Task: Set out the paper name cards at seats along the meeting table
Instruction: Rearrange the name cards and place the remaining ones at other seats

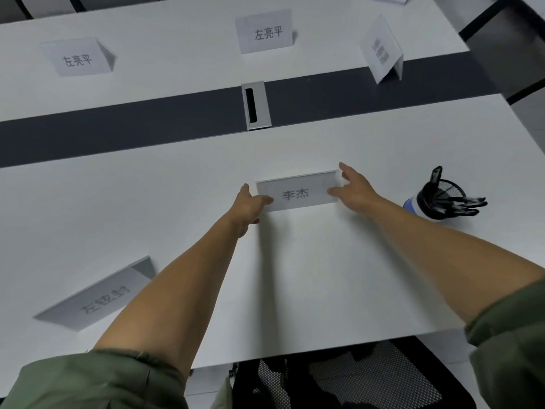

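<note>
A left hand (247,206) pinches the left end of a card (298,193) and a right hand (354,190) the right end, thumbs on its printed face. The card stands, or perhaps hovers just above, the near half of the table (147,202), its long axis running left to right between the hands, equally near both. A second card (100,296) stands near left, three more cards (265,32) along the far side.

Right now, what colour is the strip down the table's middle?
The strip is dark grey; head view.
</note>
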### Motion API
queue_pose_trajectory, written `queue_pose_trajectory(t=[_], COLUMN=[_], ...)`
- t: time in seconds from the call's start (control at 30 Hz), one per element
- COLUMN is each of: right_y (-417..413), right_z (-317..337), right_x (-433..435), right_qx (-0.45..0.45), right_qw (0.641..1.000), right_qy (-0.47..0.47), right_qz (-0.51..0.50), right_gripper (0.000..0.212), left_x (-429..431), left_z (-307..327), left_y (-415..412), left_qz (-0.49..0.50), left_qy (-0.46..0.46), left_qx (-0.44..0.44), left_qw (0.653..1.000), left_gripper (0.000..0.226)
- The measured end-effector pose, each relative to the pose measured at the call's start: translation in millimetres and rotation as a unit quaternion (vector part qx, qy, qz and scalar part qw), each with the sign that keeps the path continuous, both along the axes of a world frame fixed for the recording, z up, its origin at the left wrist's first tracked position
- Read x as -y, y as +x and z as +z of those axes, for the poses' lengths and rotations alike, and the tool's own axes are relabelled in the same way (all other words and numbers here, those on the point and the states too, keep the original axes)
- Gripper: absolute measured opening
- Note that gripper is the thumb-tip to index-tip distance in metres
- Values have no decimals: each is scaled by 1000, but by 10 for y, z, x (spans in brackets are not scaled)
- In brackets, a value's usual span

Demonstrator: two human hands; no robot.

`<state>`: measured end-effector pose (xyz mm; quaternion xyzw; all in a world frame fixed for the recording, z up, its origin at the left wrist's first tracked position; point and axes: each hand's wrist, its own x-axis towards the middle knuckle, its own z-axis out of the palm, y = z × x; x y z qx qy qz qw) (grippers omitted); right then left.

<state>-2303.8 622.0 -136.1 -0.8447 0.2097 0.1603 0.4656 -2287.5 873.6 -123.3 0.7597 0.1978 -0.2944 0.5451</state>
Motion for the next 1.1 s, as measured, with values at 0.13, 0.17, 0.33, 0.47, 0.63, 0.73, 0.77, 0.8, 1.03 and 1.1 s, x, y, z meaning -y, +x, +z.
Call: queue_pose_trajectory(t=[0.13, 0.17, 0.33, 0.47, 0.63, 0.73, 0.77, 0.8, 1.03, 1.1], right_y=[-140, -180, -409, -550, -718, -855, -909, -965, -1188, -1218], right_z=[141, 195, 359, 439, 474, 457, 440, 424, 198, 152], right_x=[-168, -288, -1060, -1718, -2477, -3015, -3210, -3394, -4334, -4497], right_qx=[55, 71, 85, 49, 25, 18, 14, 9, -17, -30], right_qw=[995, 993, 996, 996, 994, 993, 994, 994, 992, 993], right_qy=[-65, -67, -35, -1, 10, 9, 9, 9, -41, -43], right_qz=[-53, -64, 12, 69, 107, 113, 110, 107, 119, 109], right_gripper=[56, 49, 29, 26, 22, 21, 20, 21, 59, 68], left_x=[-352, -498, -1304, -2078, -3008, -3585, -3781, -3959, -4603, -4640], left_z=[221, 302, 559, 643, 679, 664, 646, 615, 301, 251], left_y=[-136, -177, -471, -779, -1213, -1491, -1578, -1656, -1965, -1980], left_qz=[19, 22, 43, 75, 109, 135, 137, 138, 160, 156], left_qy=[48, 60, 117, 194, 259, 275, 276, 276, 120, 76], left_qx=[28, 41, 83, 109, 116, 103, 95, 88, -13, -28], left_qw=[998, 997, 989, 972, 953, 946, 947, 947, 980, 984], left_gripper=[61, 53, 36, 34, 33, 35, 36, 38, 53, 56])
